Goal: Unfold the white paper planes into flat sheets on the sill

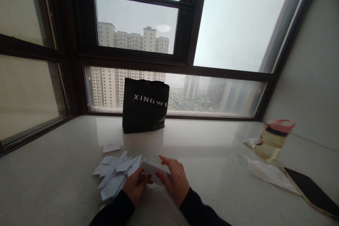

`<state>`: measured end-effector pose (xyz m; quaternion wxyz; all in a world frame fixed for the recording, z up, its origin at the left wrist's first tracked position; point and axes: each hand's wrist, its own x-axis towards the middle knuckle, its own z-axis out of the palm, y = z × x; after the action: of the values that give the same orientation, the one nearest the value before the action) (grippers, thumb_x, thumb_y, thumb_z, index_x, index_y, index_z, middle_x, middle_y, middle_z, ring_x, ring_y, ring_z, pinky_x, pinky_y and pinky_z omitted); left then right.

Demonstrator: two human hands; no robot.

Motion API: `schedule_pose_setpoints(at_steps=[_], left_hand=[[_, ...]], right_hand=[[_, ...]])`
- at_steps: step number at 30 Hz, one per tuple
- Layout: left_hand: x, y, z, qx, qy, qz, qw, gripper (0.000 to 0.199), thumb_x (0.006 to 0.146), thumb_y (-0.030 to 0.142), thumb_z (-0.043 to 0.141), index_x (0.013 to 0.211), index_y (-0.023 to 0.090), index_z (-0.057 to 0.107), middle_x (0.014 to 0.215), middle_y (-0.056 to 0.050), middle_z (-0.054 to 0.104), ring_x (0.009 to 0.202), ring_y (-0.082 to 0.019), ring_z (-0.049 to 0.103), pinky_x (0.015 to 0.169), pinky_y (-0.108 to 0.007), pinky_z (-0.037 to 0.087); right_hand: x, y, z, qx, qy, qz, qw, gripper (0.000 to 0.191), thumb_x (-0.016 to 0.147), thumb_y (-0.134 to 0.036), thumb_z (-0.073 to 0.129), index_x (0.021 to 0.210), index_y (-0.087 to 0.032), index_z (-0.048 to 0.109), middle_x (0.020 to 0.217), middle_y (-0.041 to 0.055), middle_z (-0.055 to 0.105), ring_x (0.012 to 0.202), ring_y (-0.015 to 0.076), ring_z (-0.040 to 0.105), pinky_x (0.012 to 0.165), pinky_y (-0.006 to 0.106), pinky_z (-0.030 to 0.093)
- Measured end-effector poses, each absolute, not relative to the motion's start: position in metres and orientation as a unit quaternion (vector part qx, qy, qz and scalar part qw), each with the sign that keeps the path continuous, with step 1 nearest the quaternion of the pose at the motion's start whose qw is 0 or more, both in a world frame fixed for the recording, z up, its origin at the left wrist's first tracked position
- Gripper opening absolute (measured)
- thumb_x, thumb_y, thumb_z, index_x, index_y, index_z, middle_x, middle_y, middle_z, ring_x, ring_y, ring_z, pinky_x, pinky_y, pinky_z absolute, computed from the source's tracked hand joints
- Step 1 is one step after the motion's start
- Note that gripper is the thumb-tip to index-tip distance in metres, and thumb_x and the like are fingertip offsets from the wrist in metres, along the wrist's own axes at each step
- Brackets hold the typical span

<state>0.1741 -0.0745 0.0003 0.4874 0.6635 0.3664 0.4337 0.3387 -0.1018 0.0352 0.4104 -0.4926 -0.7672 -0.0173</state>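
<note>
Between my two hands is a piece of folded white paper (151,171), tilted up off the sill. My left hand (135,185) pinches its left lower edge with thumb and fingers. At the right end, my right hand (176,179) has its thumb on the face of the paper, and its index finger reaches out past the upper edge. Just left of my left hand lies a loose pile of folded white papers (113,174), several overlapping at different angles. A smaller folded paper square (111,146) lies apart, behind the pile.
A black bag (145,113) with white lettering stands upright against the window. On the right are a yellowish bottle (272,143) with a pink lid, a crumpled tissue (251,143), a flat whitish wrapper (267,173) and a dark phone-like slab (312,190). The pale sill (212,183) meets the window frame.
</note>
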Motion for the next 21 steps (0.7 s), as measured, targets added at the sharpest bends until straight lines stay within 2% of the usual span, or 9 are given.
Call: schedule_pose_setpoints(at_steps=[2,4,7,9,10,12,14,16,21], left_hand=[[0.174,-0.074,0.001,0.665,0.372,0.448,0.467,0.025,0.071,0.042,0.048,0.080,0.018,0.048,0.074,-0.003,0.060,0.072,-0.019,0.058,0.065,-0.029,0.045],[0.175,-0.076,0.005,0.673,0.380,0.480,0.417,0.023,0.073,0.036,0.046,0.087,0.018,0.046,0.083,-0.005,0.058,0.082,-0.020,0.055,0.068,-0.030,0.046],[0.173,-0.080,0.013,0.700,0.391,0.545,0.246,0.038,0.075,0.028,0.042,0.111,0.019,0.032,0.110,-0.011,0.046,0.100,-0.022,0.045,0.076,-0.034,0.042],[0.172,-0.081,0.018,0.747,0.375,0.539,0.105,0.049,0.076,0.025,0.042,0.120,0.019,0.021,0.121,-0.012,0.035,0.108,-0.024,0.037,0.082,-0.037,0.037],[0.171,-0.081,0.018,0.775,0.362,0.515,0.047,0.051,0.075,0.024,0.042,0.122,0.020,0.020,0.122,-0.011,0.035,0.109,-0.024,0.035,0.085,-0.038,0.033],[0.170,-0.080,0.015,0.823,0.348,0.449,-0.027,0.047,0.076,0.020,0.040,0.121,0.022,0.027,0.115,-0.008,0.045,0.104,-0.024,0.040,0.085,-0.039,0.031],[0.170,-0.079,0.010,0.858,0.347,0.377,-0.045,0.040,0.075,0.015,0.036,0.113,0.025,0.039,0.100,-0.004,0.056,0.092,-0.021,0.049,0.078,-0.036,0.035],[0.171,-0.079,0.008,0.871,0.359,0.332,-0.040,0.037,0.074,0.010,0.033,0.104,0.026,0.048,0.087,-0.001,0.060,0.081,-0.019,0.052,0.071,-0.034,0.036],[0.161,-0.077,0.024,0.840,0.397,0.359,-0.092,0.034,0.076,0.020,0.037,0.109,0.021,0.045,0.100,-0.004,0.056,0.093,-0.020,0.047,0.079,-0.034,0.031]], right_hand=[[0.342,-0.099,0.035,-0.507,-0.768,-0.001,0.392,0.015,0.079,-0.029,0.048,0.090,-0.023,0.056,0.073,0.0004,0.060,0.069,0.0161,0.051,0.067,0.032,0.031],[0.346,-0.098,0.037,-0.512,-0.770,-0.014,0.380,0.015,0.081,-0.027,0.045,0.080,-0.024,0.059,0.068,-0.0013,0.061,0.065,0.0143,0.051,0.067,0.032,0.027],[0.350,-0.098,0.041,-0.502,-0.783,-0.068,0.361,0.016,0.081,-0.027,0.045,0.080,-0.026,0.061,0.066,-0.0012,0.062,0.066,0.0148,0.050,0.068,0.032,0.024],[0.352,-0.098,0.043,-0.492,-0.796,-0.093,0.340,0.016,0.081,-0.027,0.045,0.081,-0.027,0.061,0.063,-0.0012,0.061,0.067,0.0154,0.049,0.069,0.033,0.022],[0.353,-0.098,0.044,-0.487,-0.804,-0.097,0.329,0.016,0.081,-0.027,0.045,0.082,-0.028,0.061,0.063,-0.0012,0.060,0.067,0.0156,0.049,0.069,0.033,0.022],[0.354,-0.097,0.042,-0.476,-0.820,-0.092,0.305,0.015,0.081,-0.029,0.045,0.083,-0.028,0.060,0.064,-0.0013,0.060,0.068,0.0157,0.049,0.068,0.032,0.023],[0.354,-0.096,0.039,-0.467,-0.833,-0.079,0.285,0.015,0.081,-0.031,0.045,0.083,-0.027,0.059,0.066,-0.0010,0.061,0.068,0.0155,0.050,0.067,0.031,0.024],[0.354,-0.095,0.036,-0.462,-0.841,-0.069,0.275,0.016,0.082,-0.031,0.044,0.082,-0.024,0.058,0.067,-0.0007,0.061,0.067,0.0152,0.050,0.066,0.030,0.024],[0.356,-0.093,0.035,-0.471,-0.823,-0.079,0.306,0.018,0.083,-0.028,0.040,0.080,-0.022,0.058,0.072,0.0014,0.062,0.066,0.0154,0.051,0.065,0.030,0.026]])
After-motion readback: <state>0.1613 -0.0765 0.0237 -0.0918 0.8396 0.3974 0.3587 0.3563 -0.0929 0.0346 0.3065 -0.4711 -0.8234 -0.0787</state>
